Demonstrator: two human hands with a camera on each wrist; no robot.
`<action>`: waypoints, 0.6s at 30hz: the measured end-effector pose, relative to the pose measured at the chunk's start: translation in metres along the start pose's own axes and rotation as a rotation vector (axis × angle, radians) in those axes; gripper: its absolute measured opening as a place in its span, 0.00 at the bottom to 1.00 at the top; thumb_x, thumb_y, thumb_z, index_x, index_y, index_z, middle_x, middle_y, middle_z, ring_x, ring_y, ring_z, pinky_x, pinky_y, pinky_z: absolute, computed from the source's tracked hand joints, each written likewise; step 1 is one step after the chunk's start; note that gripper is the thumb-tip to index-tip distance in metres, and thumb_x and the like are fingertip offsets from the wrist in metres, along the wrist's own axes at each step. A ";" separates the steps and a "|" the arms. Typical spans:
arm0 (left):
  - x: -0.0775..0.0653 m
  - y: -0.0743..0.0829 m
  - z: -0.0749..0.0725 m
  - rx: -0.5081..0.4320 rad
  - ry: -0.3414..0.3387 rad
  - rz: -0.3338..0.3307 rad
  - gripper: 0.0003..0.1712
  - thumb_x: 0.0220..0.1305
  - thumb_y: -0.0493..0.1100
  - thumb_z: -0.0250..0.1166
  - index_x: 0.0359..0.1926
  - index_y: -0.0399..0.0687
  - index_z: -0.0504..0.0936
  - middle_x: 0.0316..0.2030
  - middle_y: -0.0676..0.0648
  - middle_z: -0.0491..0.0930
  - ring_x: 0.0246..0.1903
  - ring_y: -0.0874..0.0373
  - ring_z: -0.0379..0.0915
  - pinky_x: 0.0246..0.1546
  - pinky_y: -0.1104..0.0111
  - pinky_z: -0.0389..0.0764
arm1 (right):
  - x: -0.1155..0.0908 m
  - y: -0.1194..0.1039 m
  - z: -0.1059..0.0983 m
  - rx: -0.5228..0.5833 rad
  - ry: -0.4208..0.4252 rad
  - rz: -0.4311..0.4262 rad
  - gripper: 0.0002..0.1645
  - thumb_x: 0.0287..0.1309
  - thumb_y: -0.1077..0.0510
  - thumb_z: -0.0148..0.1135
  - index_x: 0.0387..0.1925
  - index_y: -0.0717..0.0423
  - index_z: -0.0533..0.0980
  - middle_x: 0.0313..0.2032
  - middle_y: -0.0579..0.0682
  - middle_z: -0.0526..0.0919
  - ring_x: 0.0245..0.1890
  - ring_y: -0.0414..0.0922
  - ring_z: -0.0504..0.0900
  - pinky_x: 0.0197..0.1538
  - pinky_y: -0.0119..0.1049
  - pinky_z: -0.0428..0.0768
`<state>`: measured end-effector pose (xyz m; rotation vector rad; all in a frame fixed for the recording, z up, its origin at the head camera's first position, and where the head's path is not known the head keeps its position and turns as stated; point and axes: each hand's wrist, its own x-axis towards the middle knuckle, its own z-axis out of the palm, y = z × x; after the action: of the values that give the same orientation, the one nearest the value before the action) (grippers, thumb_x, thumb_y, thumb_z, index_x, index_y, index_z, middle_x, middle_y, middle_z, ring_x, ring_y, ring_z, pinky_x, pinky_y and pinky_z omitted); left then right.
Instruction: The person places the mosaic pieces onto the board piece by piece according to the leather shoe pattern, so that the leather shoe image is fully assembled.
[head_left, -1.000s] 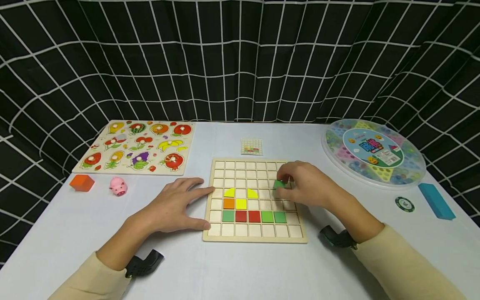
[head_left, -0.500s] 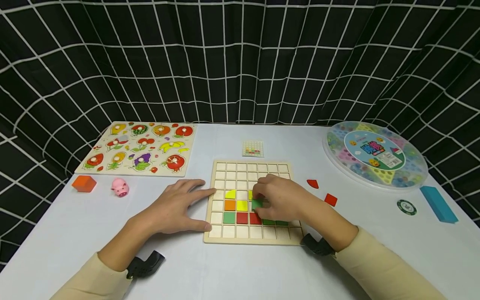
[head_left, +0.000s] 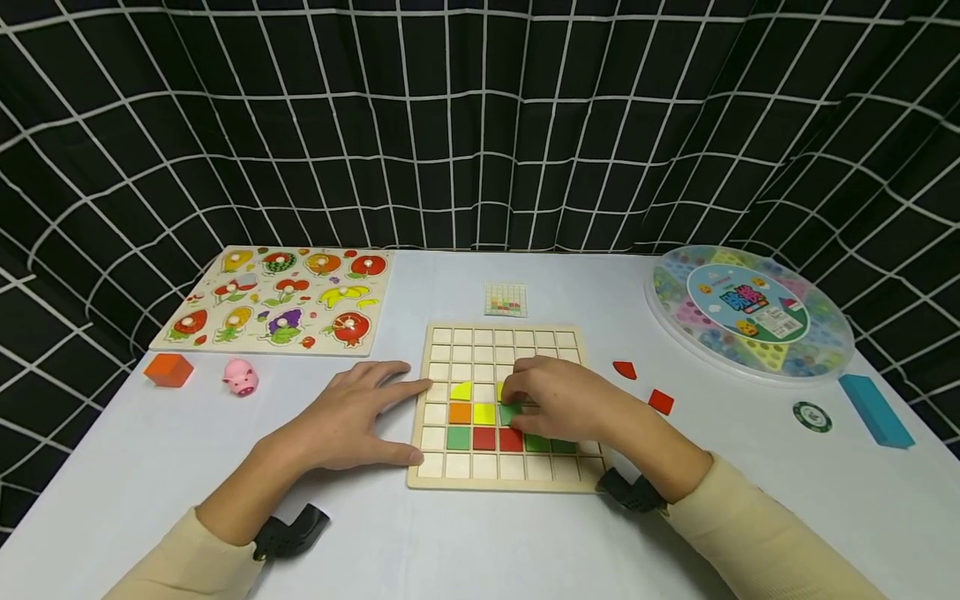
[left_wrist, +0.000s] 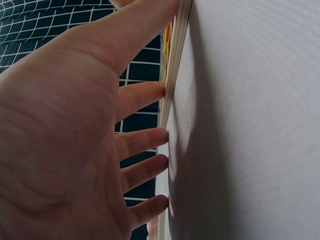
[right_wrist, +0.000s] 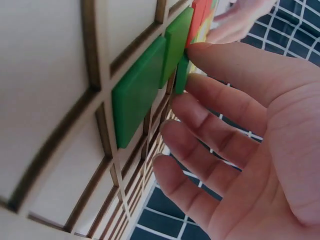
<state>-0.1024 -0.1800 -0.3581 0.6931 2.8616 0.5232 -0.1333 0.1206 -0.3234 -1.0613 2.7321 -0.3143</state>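
Note:
A wooden grid board (head_left: 446,482) lies flat, with colored tiles in some of its squares. My right hand (head_left: 566,400) pinches a green square tile (head_left: 509,414) between thumb and fingers, at the square right of the yellow tile (head_left: 483,414). In the right wrist view the pinched green tile (right_wrist: 183,74) stands close behind two seated green tiles (right_wrist: 140,95). My left hand (head_left: 348,421) is spread at the board's left edge, thumb and index fingertip touching it. The left wrist view shows the other fingers (left_wrist: 145,172) straight, their tips on the white table.
A small pattern card (head_left: 506,300) lies behind the board. Right of the board are a red quarter-round tile (head_left: 625,369), a red square tile (head_left: 661,402), a round bead case (head_left: 675,346), a chip (head_left: 812,417) and a blue block (head_left: 877,411). A fruit puzzle (head_left: 262,350), pig (head_left: 240,377) and orange block (head_left: 168,370) stand left.
My right hand has carried the green tile left and nearer across the board, uncovering two red tiles on the table. Over the last half second it has barely moved. My left hand stays put.

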 end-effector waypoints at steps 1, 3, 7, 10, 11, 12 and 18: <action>0.000 0.000 0.000 -0.001 0.000 0.000 0.51 0.50 0.72 0.75 0.75 0.69 0.71 0.76 0.46 0.64 0.75 0.42 0.56 0.72 0.40 0.61 | 0.000 0.000 0.000 0.006 -0.004 0.006 0.11 0.60 0.52 0.74 0.44 0.49 0.87 0.41 0.42 0.84 0.40 0.40 0.78 0.51 0.39 0.82; 0.000 0.000 0.001 -0.001 0.000 -0.001 0.51 0.50 0.72 0.75 0.75 0.69 0.71 0.76 0.46 0.64 0.75 0.42 0.56 0.71 0.40 0.61 | -0.002 0.000 -0.001 0.019 -0.007 0.018 0.12 0.60 0.52 0.74 0.44 0.49 0.87 0.41 0.41 0.84 0.40 0.40 0.78 0.52 0.39 0.82; 0.000 0.000 0.000 0.002 0.002 -0.001 0.51 0.49 0.72 0.75 0.75 0.69 0.71 0.76 0.46 0.64 0.75 0.42 0.57 0.71 0.40 0.61 | -0.003 0.001 0.000 0.045 0.003 0.017 0.11 0.60 0.53 0.75 0.44 0.50 0.88 0.40 0.41 0.84 0.39 0.39 0.78 0.51 0.38 0.81; -0.001 0.000 0.000 -0.001 0.001 -0.002 0.51 0.50 0.71 0.75 0.75 0.69 0.71 0.76 0.46 0.64 0.75 0.42 0.56 0.71 0.40 0.61 | -0.003 0.001 0.000 0.052 0.011 0.001 0.11 0.60 0.53 0.74 0.44 0.49 0.88 0.40 0.41 0.84 0.39 0.39 0.78 0.51 0.38 0.81; -0.001 0.000 0.000 -0.004 0.001 -0.004 0.51 0.50 0.71 0.75 0.75 0.68 0.71 0.76 0.46 0.64 0.75 0.42 0.56 0.72 0.40 0.60 | -0.002 0.001 0.001 0.052 0.014 -0.004 0.11 0.60 0.53 0.74 0.44 0.49 0.88 0.40 0.41 0.84 0.39 0.39 0.78 0.51 0.38 0.81; -0.001 0.000 0.000 -0.007 0.001 -0.005 0.51 0.50 0.71 0.75 0.75 0.69 0.71 0.76 0.46 0.64 0.75 0.41 0.56 0.72 0.40 0.60 | -0.001 0.001 0.001 0.050 0.017 -0.010 0.11 0.60 0.54 0.74 0.44 0.49 0.88 0.40 0.41 0.84 0.39 0.39 0.78 0.51 0.38 0.81; 0.000 0.000 0.001 -0.005 -0.002 -0.003 0.51 0.50 0.72 0.74 0.75 0.69 0.71 0.76 0.46 0.64 0.75 0.42 0.56 0.72 0.40 0.60 | -0.001 -0.001 0.001 0.043 0.025 -0.007 0.10 0.60 0.54 0.74 0.44 0.49 0.87 0.40 0.41 0.84 0.39 0.39 0.78 0.49 0.38 0.81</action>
<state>-0.1022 -0.1798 -0.3585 0.6884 2.8577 0.5286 -0.1315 0.1203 -0.3241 -1.0638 2.7309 -0.3882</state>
